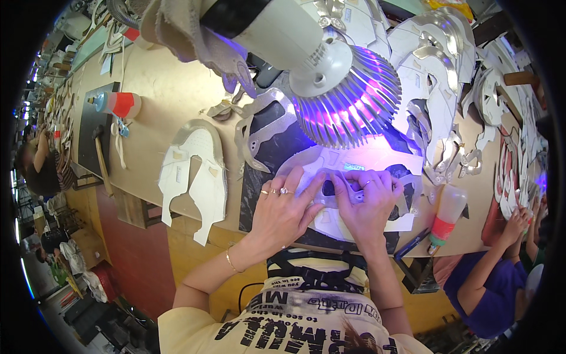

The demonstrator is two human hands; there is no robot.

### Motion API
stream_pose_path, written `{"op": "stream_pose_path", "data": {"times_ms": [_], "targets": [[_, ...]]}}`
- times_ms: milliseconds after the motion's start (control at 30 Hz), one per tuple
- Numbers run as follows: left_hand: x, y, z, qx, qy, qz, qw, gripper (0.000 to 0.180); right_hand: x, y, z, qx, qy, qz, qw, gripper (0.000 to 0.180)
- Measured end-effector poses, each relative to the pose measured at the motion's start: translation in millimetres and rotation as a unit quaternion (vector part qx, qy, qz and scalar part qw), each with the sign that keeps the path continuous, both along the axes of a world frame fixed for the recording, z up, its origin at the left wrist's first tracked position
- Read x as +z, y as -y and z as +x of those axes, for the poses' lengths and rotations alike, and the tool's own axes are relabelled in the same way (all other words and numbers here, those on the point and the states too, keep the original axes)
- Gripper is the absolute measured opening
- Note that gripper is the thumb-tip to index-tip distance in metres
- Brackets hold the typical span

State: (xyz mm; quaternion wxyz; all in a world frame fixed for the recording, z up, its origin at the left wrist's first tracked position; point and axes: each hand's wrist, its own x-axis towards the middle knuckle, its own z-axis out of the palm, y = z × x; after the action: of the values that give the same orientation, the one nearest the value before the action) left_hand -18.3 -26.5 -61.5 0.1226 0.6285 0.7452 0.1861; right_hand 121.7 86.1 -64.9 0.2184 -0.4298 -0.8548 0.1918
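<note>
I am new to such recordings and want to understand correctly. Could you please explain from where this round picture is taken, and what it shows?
A wide fisheye camera on a person's head looks down, so straight edges bend. There is no robot: the left hand and right hand are the wearer's own, bare. Their fingers touch a white cut-out piece; how firmly they grip it, I cannot tell. Beyond them is a lamp with metal fins and purple light. Leftward on the table lie a similar loose piece and a hammer.
</note>
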Motion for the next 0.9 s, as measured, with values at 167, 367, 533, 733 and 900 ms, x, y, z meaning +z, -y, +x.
{"op": "stream_pose_path", "data": {"times_ms": [167,367,533,733,900], "targets": [[-1.9,-1.5,3.9,0.026,0.031,0.032,0.999,0.049,0.9,0.4,2.3,0.018,-0.008,-0.018,1.000,0.018],[-7.8,-0.4,-3.7,0.040,0.121,0.048,0.991,0.050,4.1,2.3,4.4,0.009,0.015,0.114,0.993,0.016],[-10.0,21.1,-22.7,-0.015,0.250,0.122,0.961,0.061,8.9,9.1,5.6,0.007,0.018,0.152,0.988,0.018],[-19.6,19.0,-21.5,-0.036,0.234,0.151,0.960,0.049,11.6,20.4,10.6,0.190,0.020,0.048,0.980,0.015],[-22.3,16.2,-25.6,-0.042,0.271,0.160,0.948,0.048,4.0,22.3,10.3,0.218,0.002,0.111,0.970,0.015]]}}
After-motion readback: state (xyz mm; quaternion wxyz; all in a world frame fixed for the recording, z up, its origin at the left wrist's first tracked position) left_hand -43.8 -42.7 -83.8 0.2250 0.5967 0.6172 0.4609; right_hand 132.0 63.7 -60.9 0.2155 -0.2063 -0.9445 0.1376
